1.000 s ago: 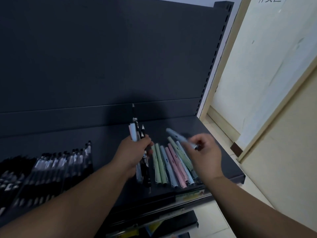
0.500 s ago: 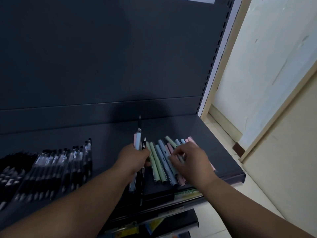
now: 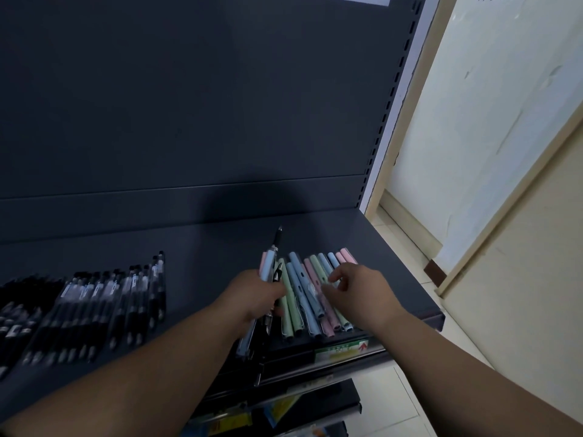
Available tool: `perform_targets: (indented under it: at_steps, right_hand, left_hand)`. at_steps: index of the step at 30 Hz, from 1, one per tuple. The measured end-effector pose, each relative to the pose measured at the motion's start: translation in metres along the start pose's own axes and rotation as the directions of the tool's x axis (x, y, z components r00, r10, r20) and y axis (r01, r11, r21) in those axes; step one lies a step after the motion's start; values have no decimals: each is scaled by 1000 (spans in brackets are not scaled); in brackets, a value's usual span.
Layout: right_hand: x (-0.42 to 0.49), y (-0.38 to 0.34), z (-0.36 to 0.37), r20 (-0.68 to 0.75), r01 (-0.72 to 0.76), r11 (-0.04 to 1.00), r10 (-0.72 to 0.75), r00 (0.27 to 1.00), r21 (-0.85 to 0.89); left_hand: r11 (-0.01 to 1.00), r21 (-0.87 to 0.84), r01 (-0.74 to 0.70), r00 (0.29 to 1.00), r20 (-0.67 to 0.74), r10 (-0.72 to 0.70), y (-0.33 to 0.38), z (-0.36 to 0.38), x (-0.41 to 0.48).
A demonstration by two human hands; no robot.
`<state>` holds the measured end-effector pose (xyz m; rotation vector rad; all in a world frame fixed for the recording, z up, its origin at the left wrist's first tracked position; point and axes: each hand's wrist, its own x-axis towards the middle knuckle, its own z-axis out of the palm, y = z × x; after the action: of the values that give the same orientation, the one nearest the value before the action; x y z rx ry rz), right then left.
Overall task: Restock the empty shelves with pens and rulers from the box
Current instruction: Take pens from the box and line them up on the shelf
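pens (image 3: 299, 299) under r fingers (image 3: 335, 276), bundle (image 3: 268, 268) in l hand (image 3: 252, 294)

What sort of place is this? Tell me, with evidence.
Probably a shop's stationery aisle: dark metal display shelf, slotted upright, rows of pens, price label on the front edge.

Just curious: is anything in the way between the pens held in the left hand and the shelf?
Nothing visible. The left hand grips its pens over bare shelf, left of the pastel row; the right hand touches that row, off to the side.
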<state>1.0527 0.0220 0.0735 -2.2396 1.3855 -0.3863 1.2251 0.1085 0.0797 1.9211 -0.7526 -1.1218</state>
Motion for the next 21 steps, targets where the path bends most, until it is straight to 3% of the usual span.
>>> perform_targets:
  at_steps: [2,4,6,8,11,16,21]
  right_hand:
    - [0,-6,0,-110,45,998,-40,993,44]
    - [-1,-19,-2,-129,81,985,-62,990,153]
    - [-3,-39,-4,-70,81,945,-62,996,316]
    - [-3,-59,-4,7,42,878,-52,999,476]
    - [2,-79,-2,84,2,850,-55,995,526]
    - [10,-90,2,201,-75,795,-60,978,602]
    - [17,-92,8,267,-183,676,-20,964,714]
  left_hand:
    - [999,-32,-11,1000,-5,11,2,-4,-2]
    - [994,-99,-38,999,11,39,4,-7,-5]
    - [986,-137,-100,995,15,103,7,-8,-9]
    - [979,-50,-199,980,8,200,8,-7,-14]
    - [952,27,-306,951,61,304,10,-7,-21]
    - [946,-121,-300,937,146,316,6,-18,-29]
    - [927,-343,-154,924,283,258,3,-28,-30]
